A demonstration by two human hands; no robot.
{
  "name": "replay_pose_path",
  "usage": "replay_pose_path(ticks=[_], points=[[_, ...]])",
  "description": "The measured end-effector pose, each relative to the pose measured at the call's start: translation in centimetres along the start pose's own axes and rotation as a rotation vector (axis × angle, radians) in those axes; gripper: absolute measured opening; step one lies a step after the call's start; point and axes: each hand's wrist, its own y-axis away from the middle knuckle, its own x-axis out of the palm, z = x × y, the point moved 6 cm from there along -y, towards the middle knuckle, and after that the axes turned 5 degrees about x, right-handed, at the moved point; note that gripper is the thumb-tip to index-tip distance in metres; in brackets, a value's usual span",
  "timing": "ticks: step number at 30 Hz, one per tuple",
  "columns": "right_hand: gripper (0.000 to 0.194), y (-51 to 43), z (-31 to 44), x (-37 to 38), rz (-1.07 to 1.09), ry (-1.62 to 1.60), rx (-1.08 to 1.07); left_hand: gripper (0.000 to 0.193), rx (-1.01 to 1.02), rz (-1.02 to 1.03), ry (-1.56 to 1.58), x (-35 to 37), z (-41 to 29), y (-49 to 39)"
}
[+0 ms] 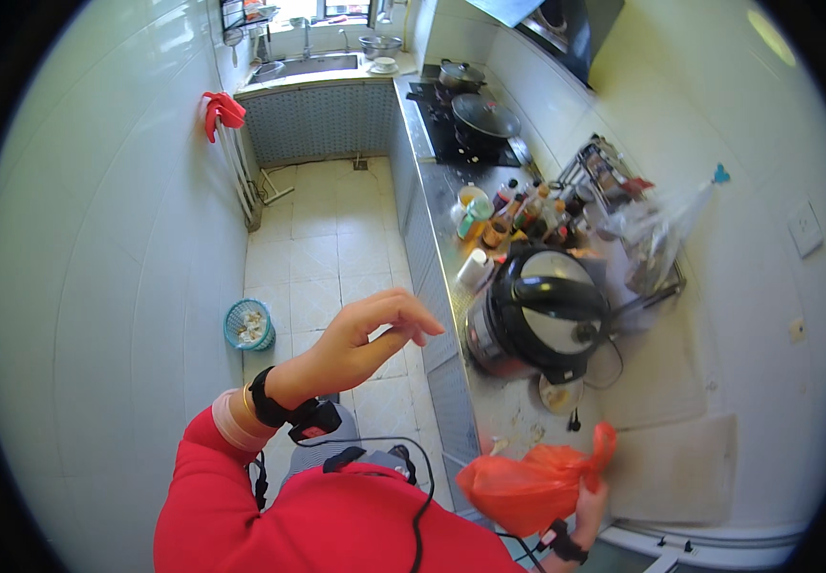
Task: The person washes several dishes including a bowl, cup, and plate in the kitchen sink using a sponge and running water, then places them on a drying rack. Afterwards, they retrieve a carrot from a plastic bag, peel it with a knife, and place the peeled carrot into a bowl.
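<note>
My left hand [359,342] hangs in the air above the floor, left of the counter edge. Its fingers are bent and a gap shows between them and the thumb; nothing is in it. At the lower right, my right hand [590,507] grips the gathered neck of a red plastic bag [520,487]. The bag is bulging, and what it holds cannot be seen. It is at the near end of the steel counter [488,401]. Beyond it stands an electric pressure cooker [556,308] with its lid on. A small dish [560,394] sits partly beneath the cooker's edge.
Several sauce bottles [502,222] crowd the counter behind the cooker. A lidded wok [486,116] and a pot [461,75] stand on the gas stove. A sink [319,64] lies at the far end. On the floor by the left wall is a blue waste basket [230,326].
</note>
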Motion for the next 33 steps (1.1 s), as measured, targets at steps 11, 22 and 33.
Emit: replay_pose_path(ticks=[11,22,33], points=[[0.016,0.8,15.4,24.4,0.221,-0.142,0.211,0.023,-0.367,0.102,-0.161,-20.6,12.5,2.3],[0.019,-13.6,31.7,52.3,0.363,-0.343,-0.041,0.02,-0.408,-0.134,-0.375,-42.8,16.6,2.4],[0.024,-32.5,51.0,82.8,0.472,-0.571,-0.095,0.029,-0.644,-0.6,-0.368,-64.3,29.5,-3.5]])
